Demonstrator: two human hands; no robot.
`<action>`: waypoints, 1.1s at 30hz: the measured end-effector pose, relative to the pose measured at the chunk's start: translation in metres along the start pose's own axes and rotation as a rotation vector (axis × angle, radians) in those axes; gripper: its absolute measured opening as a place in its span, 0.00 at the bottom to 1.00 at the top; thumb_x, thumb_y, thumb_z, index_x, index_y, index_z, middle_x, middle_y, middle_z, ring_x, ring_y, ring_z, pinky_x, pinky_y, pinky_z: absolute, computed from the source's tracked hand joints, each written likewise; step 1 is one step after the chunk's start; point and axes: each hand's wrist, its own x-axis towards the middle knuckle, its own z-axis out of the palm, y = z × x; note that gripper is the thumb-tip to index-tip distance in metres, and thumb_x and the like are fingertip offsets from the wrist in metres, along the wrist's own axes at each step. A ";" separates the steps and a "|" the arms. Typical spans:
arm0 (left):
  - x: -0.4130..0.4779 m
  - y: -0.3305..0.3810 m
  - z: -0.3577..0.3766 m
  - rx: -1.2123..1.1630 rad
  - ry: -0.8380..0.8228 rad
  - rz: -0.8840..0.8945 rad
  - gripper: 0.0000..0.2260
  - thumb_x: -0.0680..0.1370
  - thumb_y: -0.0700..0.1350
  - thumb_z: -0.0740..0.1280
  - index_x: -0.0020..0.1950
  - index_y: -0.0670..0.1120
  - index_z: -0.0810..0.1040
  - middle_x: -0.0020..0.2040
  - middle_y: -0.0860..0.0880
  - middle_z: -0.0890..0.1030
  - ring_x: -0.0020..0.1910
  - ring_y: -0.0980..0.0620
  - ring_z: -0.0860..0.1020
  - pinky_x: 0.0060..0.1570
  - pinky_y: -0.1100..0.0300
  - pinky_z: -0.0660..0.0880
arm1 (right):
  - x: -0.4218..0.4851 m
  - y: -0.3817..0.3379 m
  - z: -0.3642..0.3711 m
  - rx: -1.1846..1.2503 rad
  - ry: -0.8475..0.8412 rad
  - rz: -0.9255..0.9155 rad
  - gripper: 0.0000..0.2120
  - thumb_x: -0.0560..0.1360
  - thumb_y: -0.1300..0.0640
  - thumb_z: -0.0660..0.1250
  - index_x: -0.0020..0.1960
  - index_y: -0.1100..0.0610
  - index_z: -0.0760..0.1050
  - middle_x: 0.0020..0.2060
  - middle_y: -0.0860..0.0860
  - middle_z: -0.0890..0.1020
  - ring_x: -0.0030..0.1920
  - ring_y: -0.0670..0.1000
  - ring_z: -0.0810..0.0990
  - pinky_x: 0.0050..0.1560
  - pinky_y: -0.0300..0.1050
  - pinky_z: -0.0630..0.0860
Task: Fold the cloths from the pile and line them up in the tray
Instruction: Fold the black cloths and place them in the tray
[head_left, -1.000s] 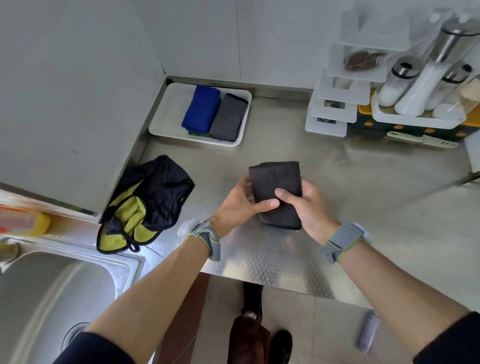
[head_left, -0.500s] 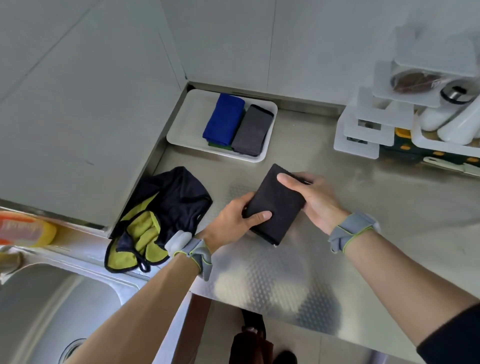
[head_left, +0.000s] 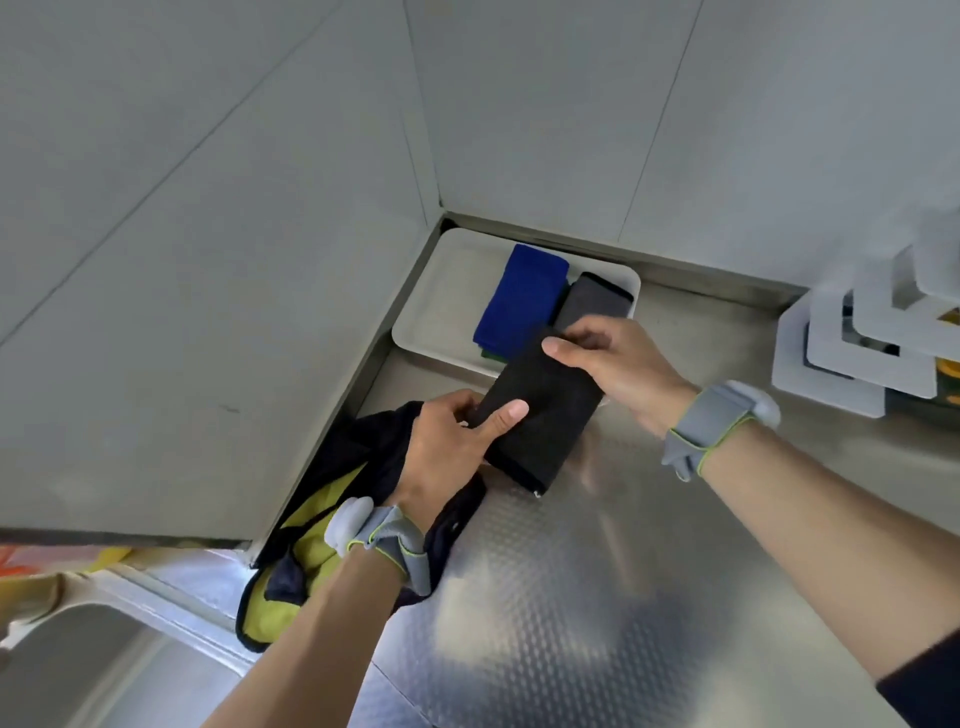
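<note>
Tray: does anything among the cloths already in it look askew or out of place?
One thing: a green cloth peeks out from under the near end of the blue cloth, stacked rather than lined up. The blue cloth and grey cloth lie neatly side by side in the tray.

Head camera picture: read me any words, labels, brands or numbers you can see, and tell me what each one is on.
No text can be read.
Black cloth, blue cloth, grey cloth, tray, wristbands: no print shows.
White rack: plain, partly blurred.
Orange and yellow thing at the left edge: too blurred to tell.
</note>
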 end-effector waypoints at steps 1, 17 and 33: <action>0.007 0.002 -0.004 -0.040 0.030 -0.015 0.27 0.62 0.73 0.74 0.38 0.48 0.81 0.35 0.50 0.82 0.39 0.47 0.84 0.42 0.46 0.83 | 0.012 -0.007 0.003 -0.026 -0.007 -0.011 0.11 0.74 0.48 0.75 0.50 0.54 0.83 0.43 0.50 0.85 0.44 0.45 0.82 0.45 0.38 0.76; 0.120 0.011 -0.050 -0.183 0.336 -0.083 0.19 0.74 0.51 0.59 0.57 0.46 0.82 0.50 0.41 0.84 0.53 0.40 0.83 0.58 0.36 0.78 | 0.162 -0.076 0.048 -0.282 -0.015 -0.161 0.13 0.74 0.62 0.73 0.58 0.59 0.82 0.52 0.57 0.84 0.53 0.55 0.82 0.58 0.47 0.78; 0.118 -0.006 -0.043 0.640 0.390 0.261 0.16 0.80 0.43 0.67 0.68 0.45 0.75 0.63 0.45 0.74 0.61 0.48 0.74 0.59 0.59 0.72 | 0.187 -0.051 0.068 -0.783 -0.036 -0.364 0.13 0.77 0.57 0.68 0.61 0.56 0.78 0.60 0.56 0.80 0.60 0.59 0.78 0.61 0.54 0.76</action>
